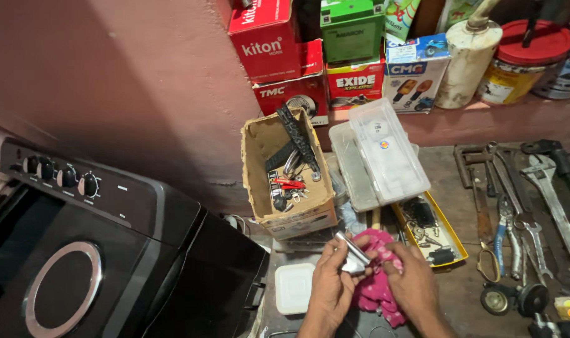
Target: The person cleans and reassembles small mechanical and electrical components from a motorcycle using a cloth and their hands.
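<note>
A small shiny metal part (352,252) is gripped in the left hand (330,285), fingers closed around its lower end, low in the frame's centre over the cluttered bench. A pink rag (375,285) is bunched in the right hand (413,283) and pressed against the part; the two hands are close together, nearly touching. Just left of the hands a white square lid (294,287) is seen lying flat. Behind them an open cardboard box (260,181) is filled with keys, small hardware and a black strap. Beside it a clear plastic case (379,156) is leaned over a yellow tray (457,244) of small parts. Wrenches and pliers (504,228) are spread at right. A black appliance with knobs (78,231) is seen at left. Coloured cartons (335,56) are stacked on the ledge.
</note>
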